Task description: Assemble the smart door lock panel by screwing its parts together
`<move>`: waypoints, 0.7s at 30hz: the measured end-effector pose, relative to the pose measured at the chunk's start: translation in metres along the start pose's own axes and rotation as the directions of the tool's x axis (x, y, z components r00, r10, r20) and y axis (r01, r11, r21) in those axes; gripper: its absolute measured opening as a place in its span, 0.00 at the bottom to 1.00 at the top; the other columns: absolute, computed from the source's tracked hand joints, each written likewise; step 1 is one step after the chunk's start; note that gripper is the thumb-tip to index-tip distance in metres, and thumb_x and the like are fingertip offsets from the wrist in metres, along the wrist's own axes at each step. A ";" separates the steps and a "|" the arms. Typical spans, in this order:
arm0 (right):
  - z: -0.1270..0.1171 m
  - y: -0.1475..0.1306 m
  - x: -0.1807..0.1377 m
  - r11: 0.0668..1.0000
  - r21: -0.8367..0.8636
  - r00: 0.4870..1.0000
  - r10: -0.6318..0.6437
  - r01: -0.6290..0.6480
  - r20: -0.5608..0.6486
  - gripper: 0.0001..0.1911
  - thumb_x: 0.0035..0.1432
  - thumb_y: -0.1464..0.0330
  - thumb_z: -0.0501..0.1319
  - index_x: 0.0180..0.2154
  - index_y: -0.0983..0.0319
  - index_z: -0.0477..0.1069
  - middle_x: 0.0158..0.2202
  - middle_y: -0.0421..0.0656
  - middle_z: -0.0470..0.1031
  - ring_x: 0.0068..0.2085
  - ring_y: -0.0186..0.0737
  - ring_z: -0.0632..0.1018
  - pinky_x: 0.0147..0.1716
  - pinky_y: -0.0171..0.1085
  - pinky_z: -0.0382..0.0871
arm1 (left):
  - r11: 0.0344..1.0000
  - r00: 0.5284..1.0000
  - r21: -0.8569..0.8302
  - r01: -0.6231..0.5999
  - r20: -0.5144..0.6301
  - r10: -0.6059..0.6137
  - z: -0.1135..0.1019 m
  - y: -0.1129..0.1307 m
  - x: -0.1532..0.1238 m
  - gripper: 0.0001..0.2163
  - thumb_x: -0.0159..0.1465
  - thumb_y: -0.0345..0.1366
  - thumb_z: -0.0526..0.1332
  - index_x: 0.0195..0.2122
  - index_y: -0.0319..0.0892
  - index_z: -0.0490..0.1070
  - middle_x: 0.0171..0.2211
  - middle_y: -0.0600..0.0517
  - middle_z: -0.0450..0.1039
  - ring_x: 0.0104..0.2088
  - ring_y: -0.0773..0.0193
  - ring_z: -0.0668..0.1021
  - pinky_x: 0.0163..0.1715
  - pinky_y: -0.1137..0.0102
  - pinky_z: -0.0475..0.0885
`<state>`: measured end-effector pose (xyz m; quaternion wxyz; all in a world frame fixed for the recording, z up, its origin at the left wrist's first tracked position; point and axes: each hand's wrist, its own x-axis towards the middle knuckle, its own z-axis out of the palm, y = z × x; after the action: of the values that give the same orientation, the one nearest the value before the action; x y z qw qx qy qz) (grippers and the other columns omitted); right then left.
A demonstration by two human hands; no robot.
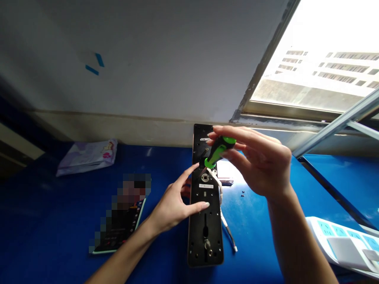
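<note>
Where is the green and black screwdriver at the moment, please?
In the head view, the screwdriver is just right of centre, held in the right hand over the long black plate.

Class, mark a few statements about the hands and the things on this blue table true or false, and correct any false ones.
1. The right hand holds a green and black screwdriver. True.
2. The left hand is clear of the black panel. False: its thumb and index finger rest on it.
3. The cable beside the panel ends in a white connector. True.
4. The power strip is black. False: it is white with light-blue socket faces.
5. The packet lies to the left of the panel. True.
</note>
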<state>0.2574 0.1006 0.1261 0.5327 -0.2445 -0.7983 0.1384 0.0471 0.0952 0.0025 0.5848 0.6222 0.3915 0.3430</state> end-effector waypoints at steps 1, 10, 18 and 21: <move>0.001 0.000 0.000 0.999 -0.042 0.999 -0.011 0.009 -0.040 0.23 0.63 0.72 0.72 0.58 0.49 0.80 0.44 0.43 0.83 0.43 0.44 0.84 0.41 0.45 0.84 | 1.000 1.000 0.010 -0.004 -0.002 0.004 0.000 -0.001 0.000 0.48 0.57 0.38 0.78 0.75 0.52 0.55 0.60 0.45 0.79 0.54 0.48 0.84 0.56 0.55 0.79; 0.007 -0.004 0.000 1.000 0.018 1.000 0.022 -0.023 0.009 0.24 0.72 0.76 0.60 0.65 0.52 0.74 0.61 0.47 0.78 0.57 0.48 0.82 0.58 0.52 0.79 | 1.000 1.000 0.013 -0.018 0.008 0.018 0.000 -0.006 0.001 0.49 0.58 0.38 0.78 0.76 0.54 0.54 0.60 0.47 0.79 0.54 0.49 0.84 0.55 0.57 0.81; 0.011 -0.002 0.001 0.984 -0.178 0.984 -0.014 -0.017 -0.176 0.15 0.64 0.68 0.72 0.52 0.52 0.83 0.39 0.43 0.77 0.39 0.41 0.79 0.37 0.43 0.80 | 0.999 1.000 0.040 -0.014 0.002 0.014 0.000 -0.005 0.000 0.48 0.57 0.39 0.78 0.76 0.54 0.55 0.58 0.47 0.80 0.50 0.50 0.86 0.51 0.59 0.83; 0.006 -0.001 0.000 0.997 -0.068 0.998 0.039 -0.043 -0.056 0.21 0.74 0.74 0.57 0.62 0.52 0.76 0.57 0.47 0.80 0.56 0.47 0.81 0.55 0.50 0.79 | 0.999 1.000 0.031 -0.017 0.010 0.016 0.000 -0.002 0.001 0.49 0.57 0.37 0.77 0.76 0.54 0.54 0.59 0.47 0.80 0.50 0.50 0.86 0.51 0.59 0.83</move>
<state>0.2518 0.1002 0.1242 0.5427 -0.2828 -0.7825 0.1147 0.0474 0.0956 0.0004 0.5740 0.6362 0.3888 0.3385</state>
